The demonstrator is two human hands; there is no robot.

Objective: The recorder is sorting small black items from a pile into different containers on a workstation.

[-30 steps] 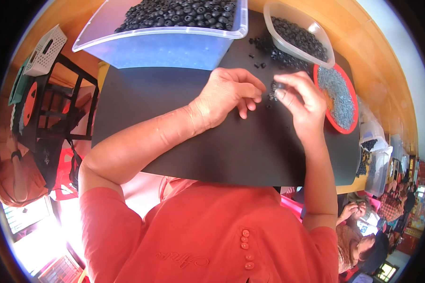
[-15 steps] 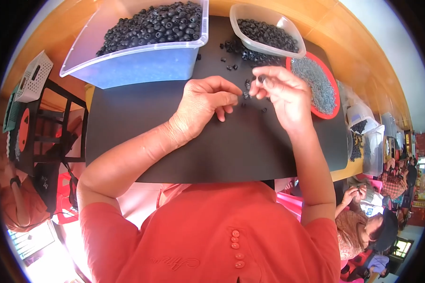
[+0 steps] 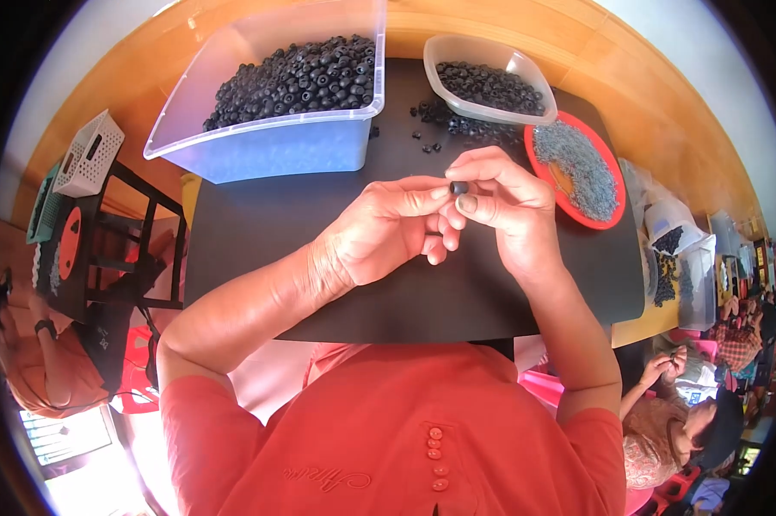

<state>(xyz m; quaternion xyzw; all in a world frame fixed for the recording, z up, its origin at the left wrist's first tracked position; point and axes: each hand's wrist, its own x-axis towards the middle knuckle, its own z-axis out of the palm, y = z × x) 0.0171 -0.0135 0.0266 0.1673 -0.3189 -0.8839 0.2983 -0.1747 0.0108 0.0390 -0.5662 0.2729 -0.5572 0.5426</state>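
Note:
A small black cylindrical plastic part (image 3: 458, 187) sits between the thumb and forefinger of my right hand (image 3: 515, 211), which is closed on it. My left hand (image 3: 388, 222) is closed too, its thumb and forefinger pinched together right beside the part's left side. Whatever those left fingertips hold, if anything, is too small or hidden to make out. The hands meet above the black tabletop (image 3: 388, 301). Behind them loose small black pieces (image 3: 483, 127) lie by a clear tub (image 3: 538, 73) of similar pieces. To the right is a red dish (image 3: 612, 215) of tiny grey pieces.
A big translucent bin (image 3: 293, 159) heaped with round black parts stands at the back left. At the left are a white perforated basket (image 3: 91, 155) and a black frame (image 3: 143, 224). Bags and containers line the right side, where other people sit working. A wooden surface rises behind the table.
My hands have come together; the black part in my right hand now meets my left fingertips. The view has shifted, so table and containers appear lower and further right.

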